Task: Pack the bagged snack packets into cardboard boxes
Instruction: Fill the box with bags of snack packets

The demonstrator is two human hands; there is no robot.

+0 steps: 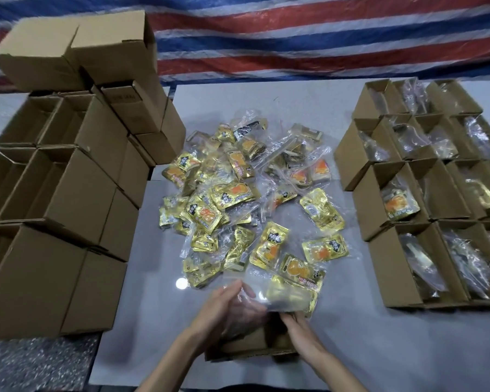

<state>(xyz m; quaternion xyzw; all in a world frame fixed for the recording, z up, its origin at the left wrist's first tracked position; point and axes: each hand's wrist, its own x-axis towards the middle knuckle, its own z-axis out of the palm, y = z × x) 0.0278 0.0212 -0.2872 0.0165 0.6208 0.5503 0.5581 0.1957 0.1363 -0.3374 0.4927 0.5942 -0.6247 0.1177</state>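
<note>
A striped red, white and blue tarp [294, 38] is hanging across the far side. A grey table [337, 335] is filling the middle of the view. On the left, a stack of brown cardboard boxes [68, 193] is standing in several tiers, the upper ones showing open tops. On the right, rows of open boxes [393, 264] are sitting side by side, most with a clear bag of packets showing inside. Between the two groups, a loose pile of gold snack packets [238, 193], many in clear bags, is lying on the table centre. At the near edge, one open box [246, 343] is sitting partly hidden under the hands. A clear bag [283, 292] holding gold packets is being held just above that box's far side. The left hand [224, 309] is holding the bag's left side, fingers only slightly curled. The right hand [300, 332] is gripping the bag's near edge, fingers curled under it.
</note>
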